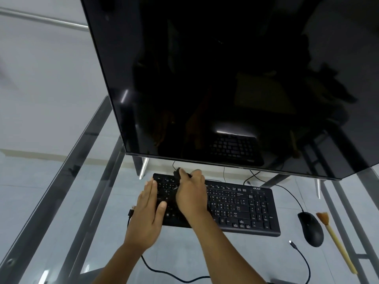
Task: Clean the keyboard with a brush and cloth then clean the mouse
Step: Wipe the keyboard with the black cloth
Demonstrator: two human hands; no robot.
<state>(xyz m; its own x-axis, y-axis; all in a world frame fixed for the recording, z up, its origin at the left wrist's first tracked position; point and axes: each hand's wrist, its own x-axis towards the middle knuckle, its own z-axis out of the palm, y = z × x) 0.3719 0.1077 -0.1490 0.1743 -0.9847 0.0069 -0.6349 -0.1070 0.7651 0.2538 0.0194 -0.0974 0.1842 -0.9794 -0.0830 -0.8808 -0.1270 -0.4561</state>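
A black keyboard (235, 208) lies on the glass desk below the monitor. My left hand (148, 210) rests flat on the keyboard's left end, fingers straight. My right hand (191, 196) grips a dark cloth (178, 174) and presses it on the keys near the keyboard's upper left; most of the cloth is hidden under the hand. To the right of the keyboard sits a black mouse (311, 228). A brush (334, 244) with a pale wooden handle and tan bristles lies just right of the mouse.
A large dark monitor (225, 78) overhangs the keyboard's far edge on silver feet. Black cables (303, 261) run over the glass desk (235, 255) in front of the keyboard and mouse. A USB plug (131, 212) lies by my left hand. The desk's metal frame (61, 191) shows at the left.
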